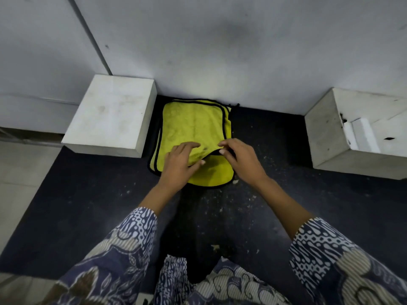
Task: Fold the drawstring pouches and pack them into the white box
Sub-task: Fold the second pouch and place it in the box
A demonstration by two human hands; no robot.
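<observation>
A stack of yellow drawstring pouches (193,126) with black edging lies flat on the dark tabletop (275,194), against the grey wall (220,51) and between two white boxes. The closed white box (112,113) stands just left of the stack, touching its edge. The open white box (356,133) stands well apart to the right; only white inserts are discernible inside it.

The left hand (180,161) rests palm down on the near part of the top pouch, fingers spread, grip open. The right hand (240,159) pinches the black-trimmed near edge of the top pouch between thumb and fingers, lifting it slightly off the pouch below. Both patterned sleeves (326,256) reach in from the bottom.
</observation>
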